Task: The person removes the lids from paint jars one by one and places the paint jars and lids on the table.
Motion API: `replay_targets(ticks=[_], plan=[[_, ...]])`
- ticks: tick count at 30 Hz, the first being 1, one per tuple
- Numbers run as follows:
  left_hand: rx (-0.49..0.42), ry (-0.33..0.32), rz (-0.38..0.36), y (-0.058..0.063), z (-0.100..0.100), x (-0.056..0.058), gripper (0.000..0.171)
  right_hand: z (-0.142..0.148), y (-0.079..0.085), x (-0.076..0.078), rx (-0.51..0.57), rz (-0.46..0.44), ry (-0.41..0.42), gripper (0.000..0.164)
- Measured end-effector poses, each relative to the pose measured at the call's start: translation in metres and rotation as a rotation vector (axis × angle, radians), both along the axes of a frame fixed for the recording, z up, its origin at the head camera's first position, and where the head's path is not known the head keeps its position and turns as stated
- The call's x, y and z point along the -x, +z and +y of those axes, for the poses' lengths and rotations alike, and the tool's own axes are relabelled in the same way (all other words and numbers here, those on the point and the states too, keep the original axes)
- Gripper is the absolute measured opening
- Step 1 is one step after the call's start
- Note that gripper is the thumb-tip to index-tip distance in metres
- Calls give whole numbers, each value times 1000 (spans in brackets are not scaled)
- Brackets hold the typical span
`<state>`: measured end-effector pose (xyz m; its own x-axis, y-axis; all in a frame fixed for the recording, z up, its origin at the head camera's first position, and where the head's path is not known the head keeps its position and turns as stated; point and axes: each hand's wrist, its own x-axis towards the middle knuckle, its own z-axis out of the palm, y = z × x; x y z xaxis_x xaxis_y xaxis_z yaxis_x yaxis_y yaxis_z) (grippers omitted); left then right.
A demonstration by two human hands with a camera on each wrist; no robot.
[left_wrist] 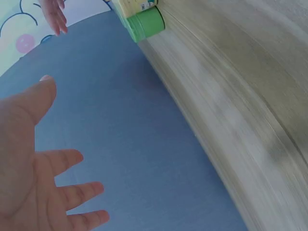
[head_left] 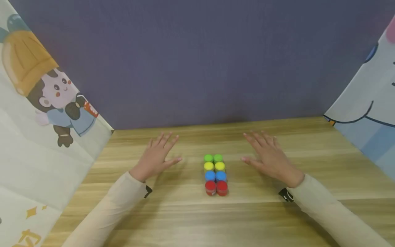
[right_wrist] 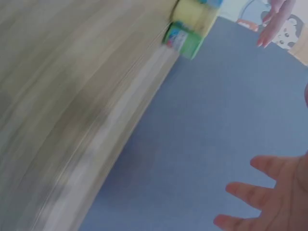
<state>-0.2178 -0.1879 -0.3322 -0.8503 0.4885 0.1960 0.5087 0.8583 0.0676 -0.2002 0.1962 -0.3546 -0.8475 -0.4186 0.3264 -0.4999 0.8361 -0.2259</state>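
Observation:
Several small lidded tubs stand in two columns on the wooden table, paired by colour: green tubs farthest, then yellow tubs, blue tubs and red tubs nearest. To their left, my left hand hovers above the table with fingers spread, holding nothing. My right hand mirrors it on the right, also spread and touching no tub. A green tub shows at the top of the left wrist view. The right wrist view shows a green tub, slightly blurred.
The wooden table ends at a dark blue-grey back panel. A white cloth with a cartoon child hangs at the left. Another printed cloth borders the right side.

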Motion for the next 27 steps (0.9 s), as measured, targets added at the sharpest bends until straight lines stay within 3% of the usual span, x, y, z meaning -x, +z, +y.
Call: replay_targets(ticks=[6,15,22,27], plan=[[-53,-68,51,-1,2,-6,74,-13,7,-10,-30,-8,109,77],[-107,-149,8,-6,8,-23,71,-37,0,-23,-35,2,218,72],[-185,-190,-64,-10,14,-35,70,-53,-5,-31,-86,-70,234,66],[-252,-213,-100,-15,20,-40,68,-62,-6,-36,-111,-120,202,59]])
